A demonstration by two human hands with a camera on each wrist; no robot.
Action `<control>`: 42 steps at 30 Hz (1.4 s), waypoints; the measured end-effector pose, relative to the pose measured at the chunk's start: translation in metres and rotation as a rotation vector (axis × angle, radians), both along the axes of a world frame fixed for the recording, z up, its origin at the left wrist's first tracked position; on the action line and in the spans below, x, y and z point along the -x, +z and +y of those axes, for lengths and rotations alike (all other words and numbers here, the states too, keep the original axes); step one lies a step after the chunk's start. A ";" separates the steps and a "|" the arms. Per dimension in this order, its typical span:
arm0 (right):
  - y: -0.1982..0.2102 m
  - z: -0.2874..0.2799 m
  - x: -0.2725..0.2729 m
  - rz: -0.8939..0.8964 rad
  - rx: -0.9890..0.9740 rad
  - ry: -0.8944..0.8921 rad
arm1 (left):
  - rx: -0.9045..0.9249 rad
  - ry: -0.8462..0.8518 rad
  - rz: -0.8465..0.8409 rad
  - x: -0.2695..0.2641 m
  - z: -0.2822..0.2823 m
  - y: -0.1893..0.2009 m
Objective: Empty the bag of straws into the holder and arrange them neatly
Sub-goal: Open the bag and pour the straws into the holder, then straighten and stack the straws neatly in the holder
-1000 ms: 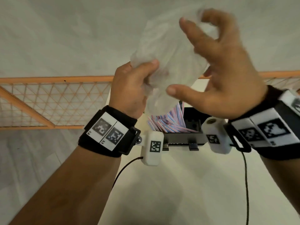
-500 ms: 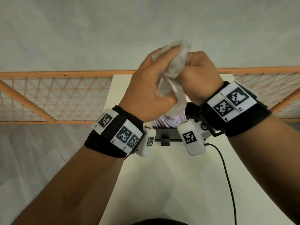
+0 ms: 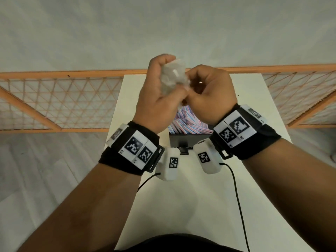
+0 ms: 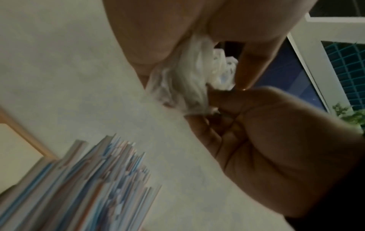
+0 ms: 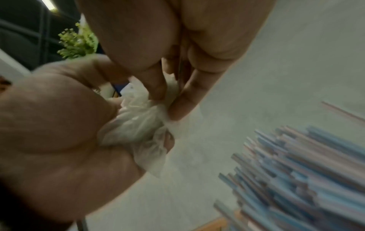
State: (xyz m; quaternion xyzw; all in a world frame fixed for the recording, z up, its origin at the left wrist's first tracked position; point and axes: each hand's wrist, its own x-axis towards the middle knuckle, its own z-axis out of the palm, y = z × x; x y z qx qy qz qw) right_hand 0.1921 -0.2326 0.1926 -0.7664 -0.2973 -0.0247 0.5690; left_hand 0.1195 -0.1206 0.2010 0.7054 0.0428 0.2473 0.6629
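The clear plastic bag is crumpled into a small wad, held above the table. My left hand grips most of it, fingers curled round the wad. My right hand pinches the wad's near end between thumb and fingers. The bag shows no straws inside. Below the hands, several red, white and blue striped straws stand fanned in the black holder. Their tips lean unevenly; the same straws fill the lower right of the right wrist view.
The holder stands on a narrow cream table. An orange lattice railing runs behind and to both sides. A black cable hangs from the right wrist camera across the table. A green plant is off to one side.
The bag went from loosely spread between raised hands to a tight wad. Both hands came down and closer together over the holder, and the right hand closed onto the bag.
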 end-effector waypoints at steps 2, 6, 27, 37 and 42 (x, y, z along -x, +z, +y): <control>-0.005 -0.001 0.003 0.104 -0.020 0.070 | -0.041 0.238 0.010 -0.004 0.002 -0.009; -0.025 -0.025 0.001 0.100 0.101 0.039 | 0.219 0.600 0.107 -0.009 0.033 -0.034; -0.124 -0.067 0.014 -0.076 1.112 -0.017 | -0.289 0.493 0.964 0.022 0.059 -0.173; -0.123 -0.074 0.050 -0.039 1.135 0.080 | -0.660 0.170 1.176 0.052 0.055 -0.211; -0.118 -0.074 0.049 -0.021 1.119 0.110 | -0.790 0.189 1.282 0.050 0.059 -0.204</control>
